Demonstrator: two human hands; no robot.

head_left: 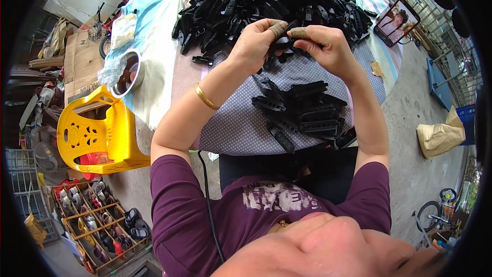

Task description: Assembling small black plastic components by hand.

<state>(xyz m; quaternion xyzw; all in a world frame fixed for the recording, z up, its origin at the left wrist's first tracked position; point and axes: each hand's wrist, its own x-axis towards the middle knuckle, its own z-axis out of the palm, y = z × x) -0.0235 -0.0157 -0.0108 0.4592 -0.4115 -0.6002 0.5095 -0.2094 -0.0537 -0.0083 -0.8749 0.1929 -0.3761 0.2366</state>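
Note:
My left hand (254, 46) and my right hand (330, 51) meet above the table, fingertips closed on a small black plastic part (291, 25). Its exact kind is hard to make out, as the fingers partly cover it. Tan tape wraps a finger on each hand. Just beyond them spreads a large pile of black plastic parts (225, 7), long and narrow in shape. Nearer my body, a smaller heap of similar black parts (302, 107) lies between my forearms on the dotted grey tablecloth (223, 128).
At the table's right side a phone (397, 23) stands propped up. A metal bowl (137, 74) with a plastic bag sits by the left edge. Beside the table are a yellow plastic chair (119, 133) and, farther down, a shoe rack (77, 215). A paper sack (441, 136) rests on the right floor.

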